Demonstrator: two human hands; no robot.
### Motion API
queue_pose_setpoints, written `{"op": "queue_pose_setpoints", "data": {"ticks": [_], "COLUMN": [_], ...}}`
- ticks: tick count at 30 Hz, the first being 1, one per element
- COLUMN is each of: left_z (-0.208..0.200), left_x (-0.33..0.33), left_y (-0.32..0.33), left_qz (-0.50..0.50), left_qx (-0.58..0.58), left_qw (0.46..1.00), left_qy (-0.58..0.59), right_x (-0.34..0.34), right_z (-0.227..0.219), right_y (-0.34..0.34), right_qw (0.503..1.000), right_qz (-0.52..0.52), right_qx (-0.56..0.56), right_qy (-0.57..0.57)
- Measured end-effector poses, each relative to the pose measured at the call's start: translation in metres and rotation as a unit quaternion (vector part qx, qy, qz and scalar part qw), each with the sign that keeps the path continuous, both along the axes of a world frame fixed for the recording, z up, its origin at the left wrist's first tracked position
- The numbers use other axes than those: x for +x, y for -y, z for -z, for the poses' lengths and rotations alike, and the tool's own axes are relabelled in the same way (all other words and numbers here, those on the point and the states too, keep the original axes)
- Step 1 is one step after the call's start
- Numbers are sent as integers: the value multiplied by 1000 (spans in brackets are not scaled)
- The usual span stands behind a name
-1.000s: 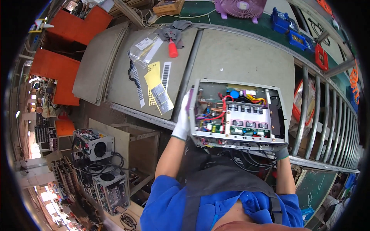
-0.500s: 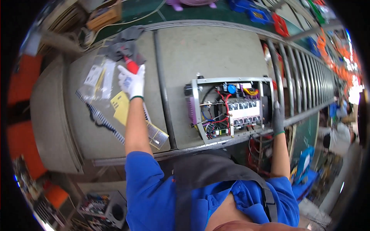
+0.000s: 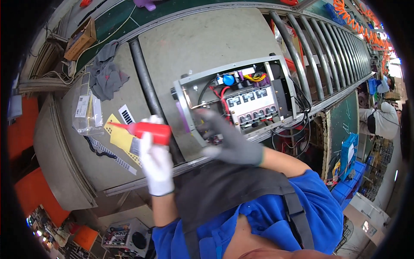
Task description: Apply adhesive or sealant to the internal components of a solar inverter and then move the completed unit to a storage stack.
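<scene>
In my left hand (image 3: 156, 166), gloved in white, is a red squeeze bottle (image 3: 152, 133) with a long thin nozzle, tilted nearly level and pointing left. My right hand (image 3: 237, 144), in a grey glove, reaches over the near left corner of an open metal-framed electrical unit (image 3: 255, 105); its fingers look apart, with nothing visible in them, though motion smears them. Inside the unit are red, yellow and black wires, a blue round part and a white panel with black components. Below the bottle's nozzle lies a yellow perforated card (image 3: 118, 134) on the bench.
A grey cloth (image 3: 107, 77), a clear plastic bag (image 3: 88, 113) and label strips (image 3: 113, 156) lie on the left of the bench. A metal roller track (image 3: 321, 60) runs off to the right. Black cables (image 3: 304, 110) hang at the unit's right end. Another person (image 3: 381, 121) is at far right.
My left hand has lifted the red bottle off the grey cloth and brought it nearer. My right hand has moved left from the unit's right end to its near left corner.
</scene>
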State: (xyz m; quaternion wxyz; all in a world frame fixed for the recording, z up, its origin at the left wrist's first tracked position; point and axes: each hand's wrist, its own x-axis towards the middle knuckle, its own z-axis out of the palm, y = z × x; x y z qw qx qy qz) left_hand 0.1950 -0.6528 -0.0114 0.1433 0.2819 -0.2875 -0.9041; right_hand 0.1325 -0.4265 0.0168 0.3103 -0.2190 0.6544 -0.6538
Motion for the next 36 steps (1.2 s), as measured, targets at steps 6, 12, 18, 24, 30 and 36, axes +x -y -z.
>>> {"op": "queue_pose_setpoints", "data": {"ticks": [6,12,18,24,30,36], "left_z": [-24,-21,12,58,76,75], "left_x": [-14,-11,-29,-69,-75,-74], "left_y": [-127,-111,-103,-104,-108,-108], "left_qz": [103,62,70,133,170,178], "left_qx": [-275,-526,-544,-756,-732,-698], "left_qw": [956,844,826,625,647,684], "left_qy": [27,87,129,140,129,117], "right_x": [-17,-139,-197,-100,-96,-100], "right_z": [14,-43,-20,-21,-4,6], "right_y": [-36,-264,-368,-220,-100,-81], "right_qw": [998,969,610,907,837,835], "right_qz": [57,240,347,337,192,175], "right_qx": [15,-14,579,103,179,195], "right_qy": [-34,-50,-415,-233,-480,-484]}}
